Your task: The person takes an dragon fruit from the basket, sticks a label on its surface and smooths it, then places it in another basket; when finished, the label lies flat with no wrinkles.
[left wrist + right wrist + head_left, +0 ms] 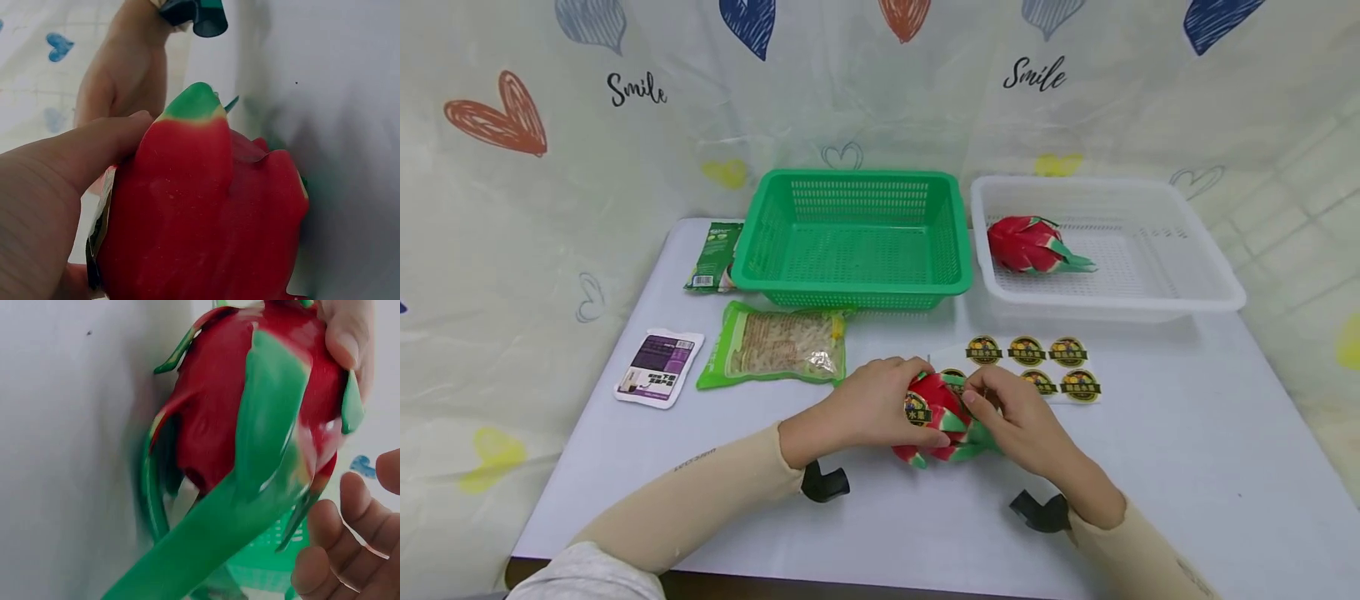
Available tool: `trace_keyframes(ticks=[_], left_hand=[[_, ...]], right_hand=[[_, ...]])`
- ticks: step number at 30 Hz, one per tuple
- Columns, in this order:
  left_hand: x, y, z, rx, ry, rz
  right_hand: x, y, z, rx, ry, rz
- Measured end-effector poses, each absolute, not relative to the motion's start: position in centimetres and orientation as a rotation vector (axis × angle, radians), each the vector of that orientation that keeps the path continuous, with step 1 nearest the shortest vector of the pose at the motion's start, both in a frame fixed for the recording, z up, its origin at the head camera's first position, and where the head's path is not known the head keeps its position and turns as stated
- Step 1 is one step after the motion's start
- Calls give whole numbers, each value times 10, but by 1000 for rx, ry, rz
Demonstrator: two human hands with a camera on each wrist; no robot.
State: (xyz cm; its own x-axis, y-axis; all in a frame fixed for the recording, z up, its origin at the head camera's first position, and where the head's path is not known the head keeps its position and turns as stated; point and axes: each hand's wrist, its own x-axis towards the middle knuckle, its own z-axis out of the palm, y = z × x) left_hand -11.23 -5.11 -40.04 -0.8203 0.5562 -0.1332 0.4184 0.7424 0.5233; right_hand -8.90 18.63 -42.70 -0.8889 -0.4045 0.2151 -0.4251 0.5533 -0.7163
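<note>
In the head view my left hand [880,404] grips a red dragon fruit [946,417] with green-tipped scales from its left side. A round black-and-gold sticker [917,408] is on its skin beside that hand. The left wrist view shows the fruit's smooth red side [187,212] and the thumb against it. My right hand [1018,417] is at the fruit's upper right, thumb and forefinger pinched together at the edge of another round sticker [956,387], partly hidden. In the right wrist view, its other fingers [325,525] curl loosely beside the long green scales.
A sheet of round stickers [1028,371] lies behind the fruit. Further back stand a green basket [850,298] and a white basket [1112,304] holding another dragon fruit [1026,244]. At left lie a green-edged bag [786,343], a green packet [715,257] and a white-and-purple pouch [658,367].
</note>
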Motion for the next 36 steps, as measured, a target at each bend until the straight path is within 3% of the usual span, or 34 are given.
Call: trace_keyframes(ticks=[10, 17, 26, 32, 36], left_hand=[[-114, -55, -400, 832, 2672, 712], [-114, -72, -397, 828, 2705, 724], [-117, -111, -380, 696, 2702, 841], [-122, -140, -364, 598, 2753, 906], [-132, -157, -351, 574, 2792, 922]], right_hand=[[-94, 202, -431, 686, -2754, 1289], [-116, 201, -425, 493, -2844, 1455], [-164, 164, -426, 256, -2770, 2026], [-188, 133, -432, 52, -2354, 2633], [-195, 124, -433, -96, -2133, 2780]])
